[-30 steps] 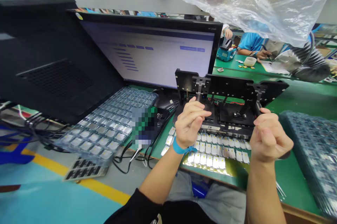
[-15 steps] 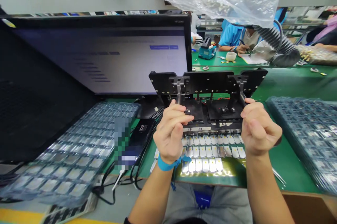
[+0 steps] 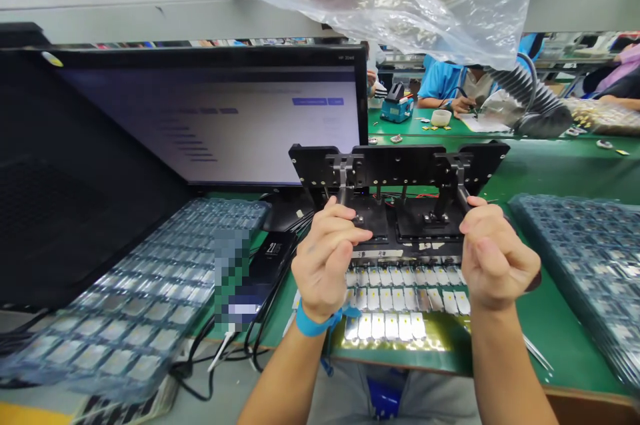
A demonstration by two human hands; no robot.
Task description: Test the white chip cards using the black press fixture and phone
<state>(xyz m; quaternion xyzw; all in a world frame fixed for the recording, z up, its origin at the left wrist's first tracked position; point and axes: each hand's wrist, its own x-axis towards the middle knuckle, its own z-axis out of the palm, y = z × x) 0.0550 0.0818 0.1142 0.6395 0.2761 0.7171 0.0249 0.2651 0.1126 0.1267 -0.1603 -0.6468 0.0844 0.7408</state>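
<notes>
A black test fixture with two toggle clamps stands on the bench in front of me. My left hand is closed around the left clamp lever, with some fingers loosely bent. On the other side, my right hand grips the right clamp lever in a fist. Both levers point down toward me, their lower ends hidden by my fingers. Just below the fixture, between my wrists, lie rows of small flat silvery-white pieces with yellow dots. A blue wrist strap circles my left wrist.
Blister trays full of parts lie at left and right. A monitor stands behind the left tray, near a phone and cables. Tweezers lie by my right forearm. Across the bench, a person in blue works.
The camera has tilted up slightly, so the scene sits lower in the picture. Both hands keep their hold on the levers, with no clear movement of the fixture.
</notes>
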